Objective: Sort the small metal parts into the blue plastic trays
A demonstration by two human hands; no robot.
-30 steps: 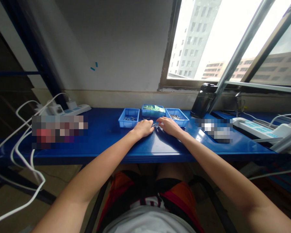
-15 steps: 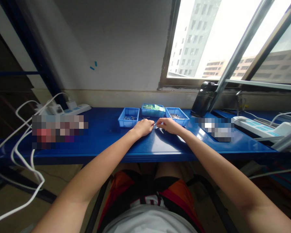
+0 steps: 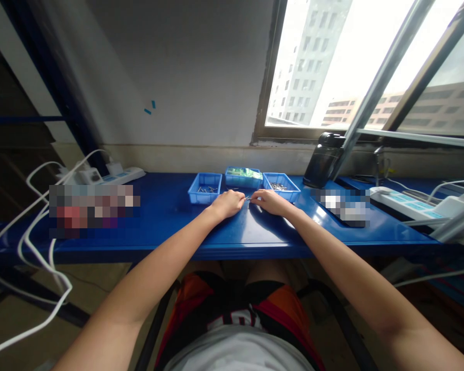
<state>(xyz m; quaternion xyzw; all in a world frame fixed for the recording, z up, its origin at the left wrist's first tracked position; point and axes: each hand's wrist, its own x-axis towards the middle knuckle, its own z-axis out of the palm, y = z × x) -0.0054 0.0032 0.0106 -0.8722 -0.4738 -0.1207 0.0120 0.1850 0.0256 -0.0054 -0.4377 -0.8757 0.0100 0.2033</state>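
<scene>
Close together over the blue table [image 3: 170, 221], my left hand [image 3: 229, 203] and my right hand [image 3: 269, 200] both have their fingers pinched. Between the fingertips shows a thin, silvery metal piece [image 3: 248, 198], gripped at its two sides; its exact kind is too small to make out. Just beyond my left hand stands a blue tray [image 3: 193, 198] with a few slim metal pieces in it. Behind my right hand is another blue tray [image 3: 294, 195], holding many small metal parts. A third blue tray [image 3: 243, 183] sits between them at the back, with a green and white plastic packet [image 3: 244, 172] in it.
A black bottle [image 3: 322, 161] stands by the window at the right. White power strips lie at the right [image 3: 406, 202] and left [image 3: 126, 174], with loose white cables [image 3: 23, 237] at the left. Blurred-out items cover table patches on both sides.
Both hands stay in nearly the same place, still pinching the metal piece. The gap between their fingertips looks slightly wider. The view has shifted a little.
</scene>
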